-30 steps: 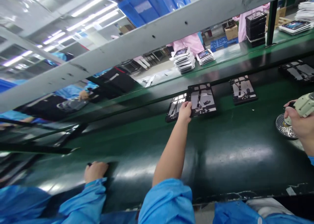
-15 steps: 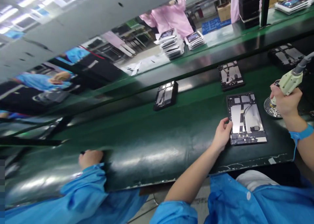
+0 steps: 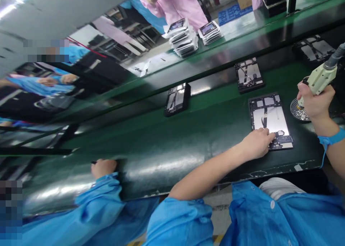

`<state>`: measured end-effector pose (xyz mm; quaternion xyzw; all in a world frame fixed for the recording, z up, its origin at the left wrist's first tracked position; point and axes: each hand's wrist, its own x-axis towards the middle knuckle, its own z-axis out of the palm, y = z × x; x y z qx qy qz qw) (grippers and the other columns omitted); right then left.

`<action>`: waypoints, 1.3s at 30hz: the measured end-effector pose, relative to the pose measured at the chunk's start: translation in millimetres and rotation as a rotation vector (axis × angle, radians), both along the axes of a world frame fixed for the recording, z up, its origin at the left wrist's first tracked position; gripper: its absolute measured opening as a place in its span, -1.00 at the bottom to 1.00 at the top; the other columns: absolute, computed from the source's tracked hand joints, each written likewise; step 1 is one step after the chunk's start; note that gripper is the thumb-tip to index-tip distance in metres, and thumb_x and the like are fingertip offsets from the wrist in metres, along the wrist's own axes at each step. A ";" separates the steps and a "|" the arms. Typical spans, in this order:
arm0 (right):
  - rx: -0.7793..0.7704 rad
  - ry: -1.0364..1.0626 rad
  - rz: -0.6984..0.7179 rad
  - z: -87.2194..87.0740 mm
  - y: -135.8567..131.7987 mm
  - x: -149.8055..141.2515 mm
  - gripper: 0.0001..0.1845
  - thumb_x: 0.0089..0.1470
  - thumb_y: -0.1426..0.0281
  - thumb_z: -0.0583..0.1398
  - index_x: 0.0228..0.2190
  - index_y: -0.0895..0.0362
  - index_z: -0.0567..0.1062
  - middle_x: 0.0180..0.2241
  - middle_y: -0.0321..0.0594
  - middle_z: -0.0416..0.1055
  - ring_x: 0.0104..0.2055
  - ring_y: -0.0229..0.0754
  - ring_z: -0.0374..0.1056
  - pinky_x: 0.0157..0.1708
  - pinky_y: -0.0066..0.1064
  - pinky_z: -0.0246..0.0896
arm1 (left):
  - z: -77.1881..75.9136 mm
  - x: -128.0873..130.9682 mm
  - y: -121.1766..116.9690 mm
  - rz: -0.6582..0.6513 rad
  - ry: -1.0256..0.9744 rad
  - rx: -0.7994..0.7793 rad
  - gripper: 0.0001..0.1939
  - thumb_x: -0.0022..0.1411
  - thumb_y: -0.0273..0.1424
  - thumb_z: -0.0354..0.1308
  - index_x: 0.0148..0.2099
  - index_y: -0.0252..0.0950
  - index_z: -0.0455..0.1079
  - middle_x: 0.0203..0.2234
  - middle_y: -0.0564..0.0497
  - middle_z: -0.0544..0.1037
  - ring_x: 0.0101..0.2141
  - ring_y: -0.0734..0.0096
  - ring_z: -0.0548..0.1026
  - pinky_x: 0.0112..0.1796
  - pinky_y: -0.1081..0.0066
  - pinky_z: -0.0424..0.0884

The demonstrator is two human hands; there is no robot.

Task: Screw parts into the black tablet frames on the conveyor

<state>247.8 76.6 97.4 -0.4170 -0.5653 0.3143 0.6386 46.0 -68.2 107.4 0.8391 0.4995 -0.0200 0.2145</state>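
Observation:
An opened tablet [image 3: 272, 114], its silver inner plate and black strips exposed, lies on the green bench. My left hand [image 3: 257, 143] rests over its lower left part with fingers curled down on the inner parts. What those fingertips pinch or press is hidden. My right hand [image 3: 318, 98] grips a pale green electric screwdriver [image 3: 322, 77] with a grey cable. Its lower end points down into a round perforated metal dish [image 3: 299, 111], right of the tablet. A blue strap [image 3: 332, 138] circles my right wrist.
More opened tablets lie along the back: one [image 3: 177, 99] at centre, another [image 3: 249, 75] behind mine, another [image 3: 314, 48] far right. Stacked tablets [image 3: 182, 39] stand on the far ledge. A co-worker's hand [image 3: 104, 168] rests on the bench [image 3: 172, 159] to my left.
My left hand has moved from the tablet's left edge rightward over its lower inner parts. A dark strip inside the tablet lies differently. My right hand keeps the screwdriver at the dish.

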 end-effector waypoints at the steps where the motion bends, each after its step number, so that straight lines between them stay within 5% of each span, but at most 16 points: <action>1: 0.007 -0.004 -0.001 0.0 0.2 0.3 -0.77 0.09 0.30 0.40 -0.42 0.12 0.48 -0.60 -0.36 0.38 -0.58 -0.28 0.32 -0.44 -0.32 0.35 | -0.2 -1.8 -0.9 -0.007 0.002 0.003 -0.69 0.18 -0.62 0.11 -0.07 -0.28 0.50 -0.20 -0.19 0.54 -0.18 0.09 0.54 -0.09 0.21 0.51; 6: 0.006 -0.024 0.002 1.1 0.1 0.0 -0.72 0.08 0.28 0.41 -0.48 0.12 0.46 -0.60 -0.35 0.38 -0.58 -0.30 0.33 -0.44 -0.34 0.37 | -14.1 -16.1 -18.2 0.041 -0.253 0.059 -0.73 0.36 -0.53 0.06 -0.04 -0.26 0.56 -0.14 -0.16 0.58 -0.19 0.20 0.60 -0.11 0.28 0.57; 10: 0.016 0.018 -0.024 3.6 -1.1 -3.5 -0.73 0.01 0.23 0.41 -0.47 0.12 0.49 -0.62 -0.37 0.38 -0.60 -0.27 0.32 -0.46 -0.32 0.34 | -44.5 -18.3 -35.6 0.102 -0.502 0.342 -0.77 0.47 -0.45 0.07 -0.03 -0.27 0.56 -0.17 -0.12 0.64 -0.16 0.30 0.65 -0.12 0.35 0.61; 17: 0.018 0.043 -0.038 8.6 -2.6 -6.4 -0.75 -0.06 0.25 0.39 -0.53 0.11 0.48 -0.65 -0.35 0.38 -0.63 -0.27 0.30 -0.51 -0.33 0.29 | -71.8 -15.7 -41.7 -0.174 -0.470 0.723 -0.76 0.44 -0.50 0.13 0.11 -0.33 0.46 -0.06 -0.16 0.66 0.04 0.23 0.61 0.04 0.20 0.59; 28: 0.009 0.038 -0.040 11.6 -3.5 -7.4 -0.75 -0.06 0.25 0.40 -0.52 0.09 0.47 -0.64 -0.34 0.39 -0.64 -0.29 0.29 -0.55 -0.35 0.29 | -80.7 -9.0 -57.3 -0.067 -0.267 0.701 -0.64 0.45 -0.27 0.16 0.17 -0.38 0.48 0.10 -0.29 0.59 0.20 0.04 0.50 0.24 0.03 0.40; 39: 0.035 0.047 -0.036 9.8 -2.6 -8.1 -0.79 -0.06 0.33 0.40 -0.55 0.11 0.49 -0.66 -0.34 0.38 -0.64 -0.29 0.29 -0.55 -0.35 0.29 | -78.2 -4.1 -53.4 -0.034 -0.335 0.692 -0.77 0.47 -0.47 0.11 0.11 -0.32 0.46 -0.11 -0.17 0.63 0.02 0.20 0.58 0.07 0.13 0.54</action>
